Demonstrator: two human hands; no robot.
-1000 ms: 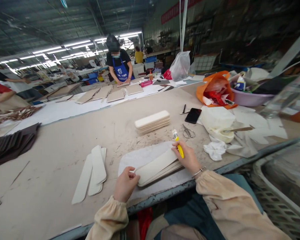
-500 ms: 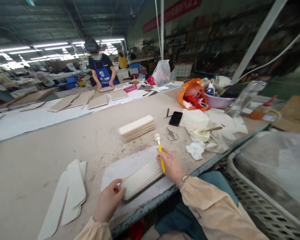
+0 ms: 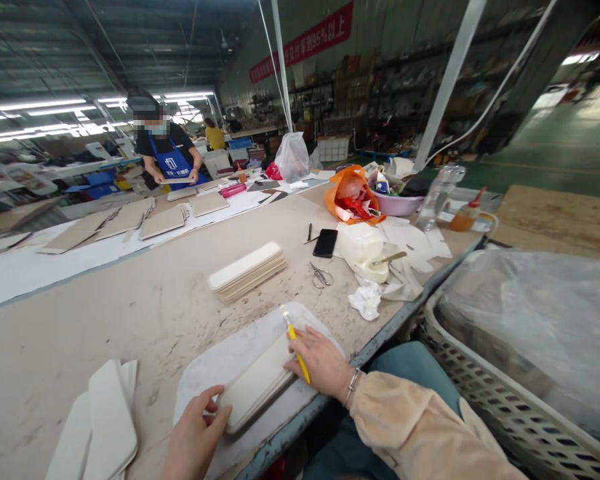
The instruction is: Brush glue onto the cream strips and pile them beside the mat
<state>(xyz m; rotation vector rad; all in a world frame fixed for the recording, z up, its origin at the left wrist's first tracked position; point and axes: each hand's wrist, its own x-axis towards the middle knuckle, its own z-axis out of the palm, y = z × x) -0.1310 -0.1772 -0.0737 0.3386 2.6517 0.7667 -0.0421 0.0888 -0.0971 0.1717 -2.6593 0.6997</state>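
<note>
A yellow-handled brush (image 3: pixel 300 353) with a pale tip is held in my right hand (image 3: pixel 323 361), whose fingers also rest on the right end of a small stack of long white pieces (image 3: pixel 260 383). The thumb and bent fingers of my left hand (image 3: pixel 197 430) touch the left end of that stack. The pieces lie slightly fanned on a white sheet (image 3: pixel 200 363) near the table edge. Behind them stands a neat stack of rounded strips (image 3: pixel 250 270). More loose white pieces (image 3: pixel 111 420) overlap on the table at the lower left.
Scissors (image 3: pixel 321 275), a phone (image 3: pixel 325 243), crumpled tissue (image 3: pixel 365 300) and a white tub (image 3: pixel 373 269) lie to the right. Beyond are an orange bag (image 3: pixel 353 197) and bottle (image 3: pixel 440 197). A basket (image 3: pixel 510 400) adjoins the table. A person (image 3: pixel 167 153) works across it.
The view has turned right, so the table items appear further left. Both hands remain at the stack, the right still with the brush. The person opposite has lifted a flat piece.
</note>
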